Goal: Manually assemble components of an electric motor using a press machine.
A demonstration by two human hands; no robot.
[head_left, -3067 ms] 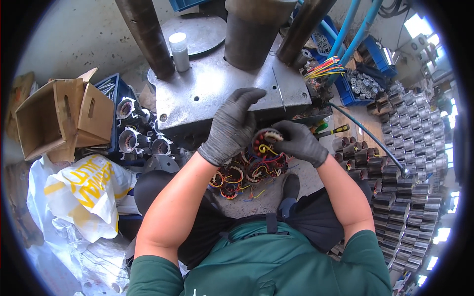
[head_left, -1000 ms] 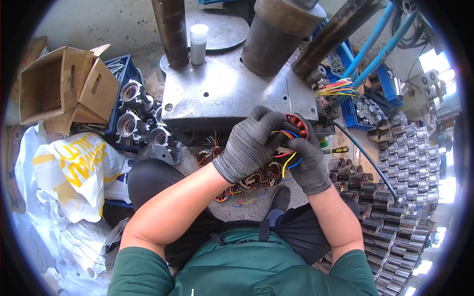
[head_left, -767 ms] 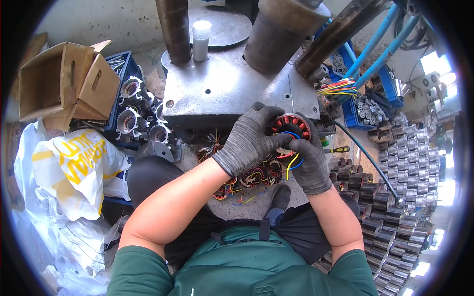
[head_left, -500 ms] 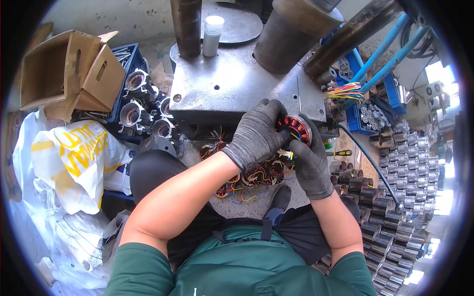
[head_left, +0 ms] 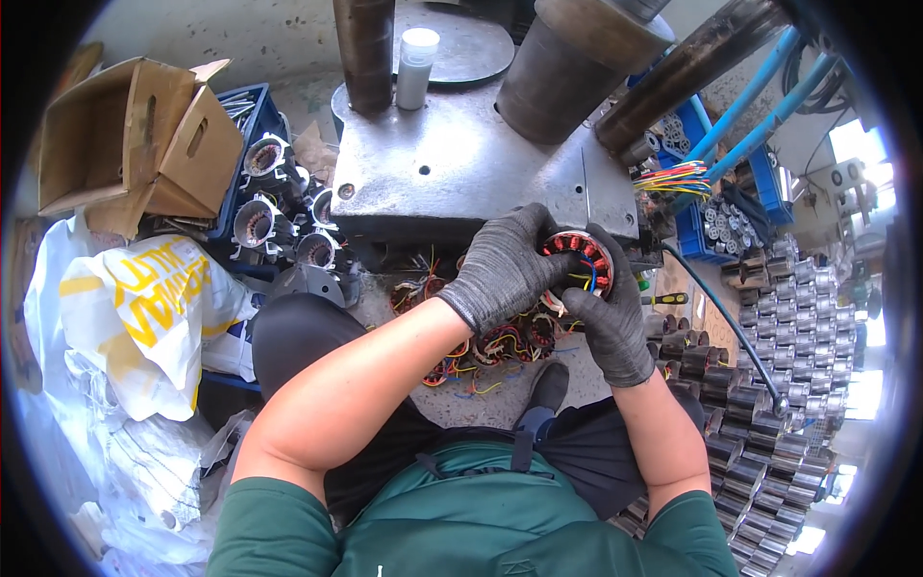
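Observation:
Both my hands wear grey knit gloves. Between them, just in front of the metal press bed point(head_left: 461, 173), is a motor stator point(head_left: 598, 252), a ring with red-coated teeth and coloured wires inside. My right hand point(head_left: 615, 313) wraps round its right side, thumb at the near rim. My left hand point(head_left: 505, 264) grips its left side, with fingers reaching into the ring's opening, where the wires lie; the fingertips are partly hidden. Below my hands, more wound stators point(head_left: 500, 341) with red, yellow and blue leads lie in a heap on the floor.
Motor housings point(head_left: 260, 221) stand left of the press, by a cardboard box point(head_left: 125, 144) and plastic bags point(head_left: 144, 317). A white-capped bottle point(head_left: 416, 69) is on the press bed. Stacked metal cylinders point(head_left: 769, 385) fill the right side, with a screwdriver point(head_left: 668, 299) nearer me. Steel columns point(head_left: 365, 53) rise behind.
Both hands and the stator have shifted slightly down toward me. The ring has turned so its open face and red teeth show more.

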